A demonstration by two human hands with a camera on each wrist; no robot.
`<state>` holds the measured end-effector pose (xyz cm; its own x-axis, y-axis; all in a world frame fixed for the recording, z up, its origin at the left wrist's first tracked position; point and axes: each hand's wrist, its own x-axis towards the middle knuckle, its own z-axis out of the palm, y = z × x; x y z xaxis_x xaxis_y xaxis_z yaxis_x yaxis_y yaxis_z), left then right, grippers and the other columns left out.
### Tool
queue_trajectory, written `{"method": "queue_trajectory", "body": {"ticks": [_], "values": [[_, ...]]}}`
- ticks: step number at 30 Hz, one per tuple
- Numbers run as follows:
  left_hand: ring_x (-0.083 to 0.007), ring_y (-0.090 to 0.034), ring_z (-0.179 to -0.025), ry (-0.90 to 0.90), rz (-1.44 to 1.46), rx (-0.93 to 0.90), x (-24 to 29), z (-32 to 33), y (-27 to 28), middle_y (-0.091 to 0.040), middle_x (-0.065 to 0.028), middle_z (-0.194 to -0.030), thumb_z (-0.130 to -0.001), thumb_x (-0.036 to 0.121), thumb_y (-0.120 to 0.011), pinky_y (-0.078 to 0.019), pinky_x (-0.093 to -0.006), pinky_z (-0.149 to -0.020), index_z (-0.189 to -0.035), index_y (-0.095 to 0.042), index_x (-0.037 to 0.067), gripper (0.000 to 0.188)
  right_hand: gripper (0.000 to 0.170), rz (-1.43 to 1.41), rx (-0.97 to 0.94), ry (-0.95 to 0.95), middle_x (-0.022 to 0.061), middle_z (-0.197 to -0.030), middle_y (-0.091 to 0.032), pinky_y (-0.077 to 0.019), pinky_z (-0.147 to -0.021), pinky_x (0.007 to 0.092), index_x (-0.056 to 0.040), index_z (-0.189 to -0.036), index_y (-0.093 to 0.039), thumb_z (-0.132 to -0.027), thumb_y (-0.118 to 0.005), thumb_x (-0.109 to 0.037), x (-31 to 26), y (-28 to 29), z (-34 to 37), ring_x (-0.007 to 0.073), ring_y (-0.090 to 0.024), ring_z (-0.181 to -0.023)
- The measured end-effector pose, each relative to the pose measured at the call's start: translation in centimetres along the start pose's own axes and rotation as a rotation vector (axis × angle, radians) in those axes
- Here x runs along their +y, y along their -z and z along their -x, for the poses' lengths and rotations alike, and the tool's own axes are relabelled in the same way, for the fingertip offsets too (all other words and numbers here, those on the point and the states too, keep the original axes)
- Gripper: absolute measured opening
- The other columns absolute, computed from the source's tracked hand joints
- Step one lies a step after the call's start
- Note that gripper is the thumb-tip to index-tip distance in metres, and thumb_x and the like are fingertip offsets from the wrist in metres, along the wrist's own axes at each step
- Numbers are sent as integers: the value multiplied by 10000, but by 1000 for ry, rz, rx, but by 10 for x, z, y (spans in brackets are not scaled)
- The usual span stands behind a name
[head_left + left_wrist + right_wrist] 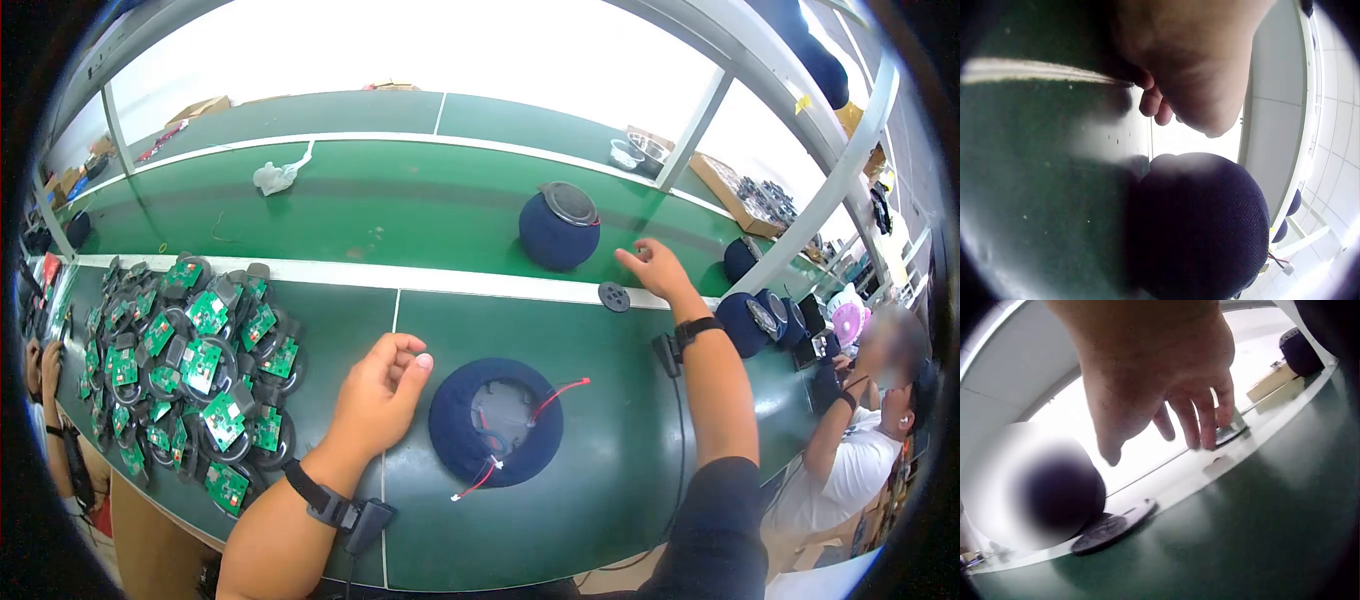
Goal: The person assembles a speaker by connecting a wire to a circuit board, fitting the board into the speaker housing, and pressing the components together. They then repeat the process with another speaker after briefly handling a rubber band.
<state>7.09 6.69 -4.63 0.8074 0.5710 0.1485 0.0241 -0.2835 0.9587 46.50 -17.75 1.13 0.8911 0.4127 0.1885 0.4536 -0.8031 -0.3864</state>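
A round body covered in navy fabric (445, 430) lies on the green table, its grey recessed opening facing up and thin red wires with small connectors sticking out. Just left of it my left hand (375, 395) hovers, fingers loosely curled around nothing. In the left wrist view the fabric side (1200, 219) is below that hand. My right hand (660, 270) is stretched forward with relaxed, spread fingers and holds nothing. Below and left of it a flat dark disc with holes (613, 296) rests at the white strip. Farther back stands another navy round body (555, 235) with a dark round top.
A big pile of dark rings with green circuit boards (200, 365) covers the table's left side. More navy round bodies (740, 325) stand at the right, near a seated person (840, 460). A crumpled white bag (275, 178) lies on the far green surface. White frame posts (695, 130) rise behind.
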Motion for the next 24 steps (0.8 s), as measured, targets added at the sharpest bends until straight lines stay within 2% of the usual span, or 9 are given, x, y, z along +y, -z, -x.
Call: {"method": "queue_trajectory", "body": {"ticks": [1,2,4,8,12,13,14,17,24], "values": [[-119,-599,-733,-7,2,-3,-1,0,0,-652,-42,-869,-959,266,-649,-504,-282,-696,-1125,-612,20,299,896,-89,-278,-42,275,-1298,-599,-466,-1024,419,21,-1414,-484,-766,-779,-524,-15,9,12,385,-599,-1191],[-120,-601,-736,-12,5,-5,-1,1,-1,-654,-44,-869,-958,263,-649,-505,-281,-698,-1124,-614,21,296,896,-91,-283,-48,275,-1298,-599,-466,-1024,419,21,-1414,-484,-766,-779,-524,-18,13,20,385,-599,-1191],[-117,-600,-734,-10,9,-10,-1,2,-1,-654,-40,-867,-954,261,-652,-503,-280,-695,-1125,-614,24,295,1025,160,-312,176,275,-1246,-634,-486,-994,404,48,-1440,-444,-712,-800,-579,-19,12,38,378,-638,-1131],[-103,-597,-727,-19,15,-31,-4,1,-2,-656,-21,-852,-941,258,-665,-493,-272,-677,-1125,-618,37,291,865,188,-350,241,243,-1219,-656,-506,-959,414,-45,-1426,-492,-720,-785,-450,-22,9,51,377,-651,-1090],[-98,-593,-691,-87,-28,-32,-6,0,-2,-654,-14,-834,-931,245,-668,-485,-268,-648,-1127,-618,46,284,774,223,-368,243,234,-1206,-660,-515,-935,430,-73,-1401,-517,-724,-756,-364,-51,14,66,376,-654,-1072],[-81,-550,-777,-35,-21,-77,2,2,0,-615,-22,-908,-963,165,-651,-486,-255,-723,-1154,-588,19,248,761,246,-361,270,215,-1183,-664,-523,-910,420,-67,-1403,-511,-734,-753,-337,-60,12,69,354,-665,-1025],[-81,-550,-777,-34,-22,-69,2,2,0,-615,-22,-908,-963,165,-651,-486,-255,-723,-1154,-588,19,248,748,270,-356,299,196,-1161,-668,-531,-885,409,-62,-1406,-504,-744,-749,-311,-70,10,72,332,-677,-977],[-79,-543,-774,-39,52,-68,0,1,1,-607,-21,-917,-963,176,-656,-484,-249,-717,-1161,-587,21,261,733,92,-382,436,232,-1169,-670,-520,-921,439,-45,-1375,-521,-746,-736,-352,-114,-2,85,382,-659,-1051],[-73,-557,-757,-20,56,-54,3,2,4,-618,-13,-886,-964,208,-655,-483,-245,-691,-1161,-590,21,279,719,-4,-343,619,225,-1195,-655,-507,-949,416,-29,-1379,-509,-785,-739,-362,-204,-64,55,365,-643,-1094]]}}
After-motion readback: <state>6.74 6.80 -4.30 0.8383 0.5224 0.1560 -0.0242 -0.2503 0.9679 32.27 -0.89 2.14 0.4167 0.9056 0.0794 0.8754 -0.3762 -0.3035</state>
